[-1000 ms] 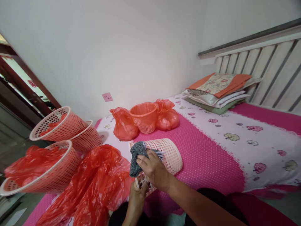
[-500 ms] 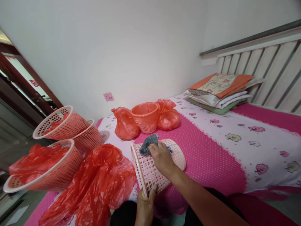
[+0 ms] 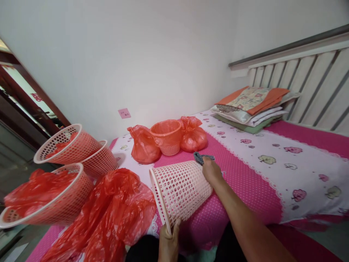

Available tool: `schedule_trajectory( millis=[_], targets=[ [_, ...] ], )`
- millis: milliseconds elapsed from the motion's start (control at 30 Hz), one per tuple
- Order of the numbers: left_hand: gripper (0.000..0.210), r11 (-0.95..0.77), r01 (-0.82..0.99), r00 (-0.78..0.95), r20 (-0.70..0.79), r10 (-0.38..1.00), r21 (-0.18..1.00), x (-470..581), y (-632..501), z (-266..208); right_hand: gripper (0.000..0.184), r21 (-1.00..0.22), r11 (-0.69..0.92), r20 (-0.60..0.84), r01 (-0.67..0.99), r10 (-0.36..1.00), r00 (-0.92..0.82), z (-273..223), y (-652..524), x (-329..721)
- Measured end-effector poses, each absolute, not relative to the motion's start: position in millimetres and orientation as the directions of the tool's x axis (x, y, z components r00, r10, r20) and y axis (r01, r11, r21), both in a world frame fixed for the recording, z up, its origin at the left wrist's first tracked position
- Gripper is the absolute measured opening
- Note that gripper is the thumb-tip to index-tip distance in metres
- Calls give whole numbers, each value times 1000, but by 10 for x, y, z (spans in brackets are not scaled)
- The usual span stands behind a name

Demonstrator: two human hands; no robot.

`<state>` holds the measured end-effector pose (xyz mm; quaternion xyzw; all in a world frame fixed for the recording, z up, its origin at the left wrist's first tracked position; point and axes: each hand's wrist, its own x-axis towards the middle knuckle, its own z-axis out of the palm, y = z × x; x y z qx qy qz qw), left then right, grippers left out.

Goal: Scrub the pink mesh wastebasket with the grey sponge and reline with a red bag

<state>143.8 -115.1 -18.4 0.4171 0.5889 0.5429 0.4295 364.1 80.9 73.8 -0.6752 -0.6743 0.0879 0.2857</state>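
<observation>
A pale pink perforated plastic basket lies on its side in front of me, its open rim facing left. My left hand is closed on the lower part of that rim, thumb on the outer wall. At the basket's base end, my right hand grips a bunched grey cloth, which sticks out past the fingers. Whether the cloth touches the basket there is hard to make out.
A crumpled red plastic bag lies left of the basket. Further left lean several pink baskets, some holding red bags. Against the wall stand a bag-lined basket and two knotted red bags. Folded bedding is stacked on the bed.
My right hand has moved the cloth rightward from the basket's side near the rim to its base end. The left hand keeps its hold on the rim.
</observation>
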Motion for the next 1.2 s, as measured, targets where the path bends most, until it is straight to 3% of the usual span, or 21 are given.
schedule_trajectory(
  millis=[300, 500, 633, 767, 900, 1033, 1200],
  targets=[
    [55, 24, 45, -212, -13, 977, 999, 1409, -1121, -230, 35, -727, 193, 373, 658, 917, 142, 600, 926, 3630],
    [53, 69, -10, -313, -68, 947, 998, 1288, -1032, 25, 44, -862, 303, 458, 407, 809, 367, 631, 962, 3683],
    [57, 51, -121, -439, -100, 893, 991, 1109, -946, 447, 47, -927, 369, 336, 68, 735, 589, 693, 959, 3688],
    [45, 57, -192, -567, -159, 808, 980, 892, -871, 925, 51, -930, 343, 190, -130, 753, 630, 696, 988, 3700],
    [36, 64, -336, -546, -250, 800, 940, 617, -794, 1099, 52, -915, 350, 157, -200, 765, 624, 710, 996, 3704],
    [41, 89, -439, -493, -323, 808, 894, 265, -813, 831, 54, -910, 330, 156, -249, 832, 532, 783, 924, 3651],
    [43, 106, -386, -528, -313, 790, 916, -2, -1004, 522, 44, -911, 412, 372, -19, 842, 391, 998, 638, 3451]
  ],
)
